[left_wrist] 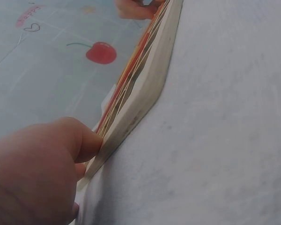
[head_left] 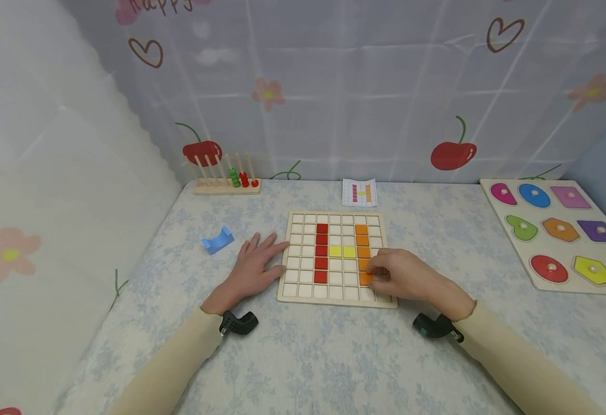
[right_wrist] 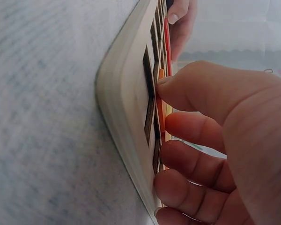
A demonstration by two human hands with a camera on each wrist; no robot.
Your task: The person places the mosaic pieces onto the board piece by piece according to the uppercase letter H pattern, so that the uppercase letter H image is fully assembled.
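Observation:
A square wooden grid board (head_left: 336,302) lies flat, with a red column, an orange column and two yellow tiles (head_left: 342,252) between them. My right hand (head_left: 411,274) is over the board's right side. Its thumb and index finger pinch an orange tile (right_wrist: 161,101) at the lower end of the orange column; the fingers partly cover that tile in the head view. At the board's left edge my left hand (head_left: 253,265) rests with fingers spread, its thumb touching the wooden rim (left_wrist: 131,110). The red tiles (head_left: 322,251) stand in one vertical column.
A printed pattern card (head_left: 360,193) lies behind the board. To the left are a blue curved piece (head_left: 218,240) and a peg rack with red and green beads (head_left: 227,187). A shape puzzle board (head_left: 536,236) lies at the right. A printed curtain (head_left: 334,86) hangs behind.

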